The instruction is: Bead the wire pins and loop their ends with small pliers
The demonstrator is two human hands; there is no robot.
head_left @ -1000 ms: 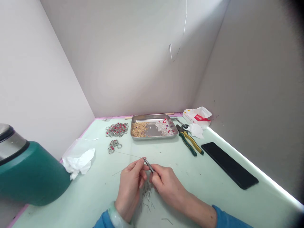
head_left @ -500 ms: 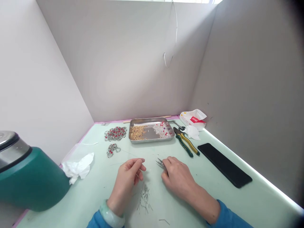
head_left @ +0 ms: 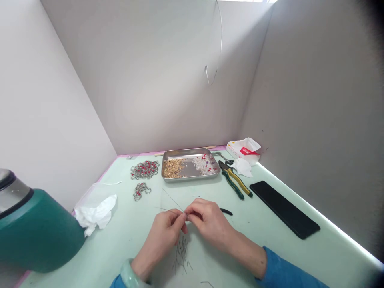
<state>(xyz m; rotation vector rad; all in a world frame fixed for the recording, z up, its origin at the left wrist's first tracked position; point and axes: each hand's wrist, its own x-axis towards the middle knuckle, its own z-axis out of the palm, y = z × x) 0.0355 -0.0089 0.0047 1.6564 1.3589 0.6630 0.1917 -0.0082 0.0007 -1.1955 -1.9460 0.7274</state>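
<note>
My left hand (head_left: 165, 227) is closed in a pinch, thumb against fingers, on a thin wire (head_left: 173, 199). From the pinch, two fine ends stick out toward the far left. My right hand (head_left: 208, 218) meets it fingertip to fingertip, closed on the same wire; whatever small part sits between the fingertips is hidden. A dark curved tool handle (head_left: 226, 211) shows behind my right hand; whether that hand still touches the tool, I cannot tell. Just below the hands lies a loose pile of short wire pieces (head_left: 181, 252), with one bent piece (head_left: 207, 283) nearer me.
A metal tray (head_left: 192, 180) holds gold and clear-and-red beads. Left of it lie a larger beaded chain heap (head_left: 145, 170) and a smaller one (head_left: 141, 191). Green-yellow pliers (head_left: 235, 181), a black phone-like slab (head_left: 284, 209) and tissue (head_left: 96, 212) lie around; a green flask (head_left: 42, 230) stands left.
My right hand has moved left to meet my left hand and pinch the wire. The pointed tool tips in its grasp no longer show; a dark handle now appears behind it.
</note>
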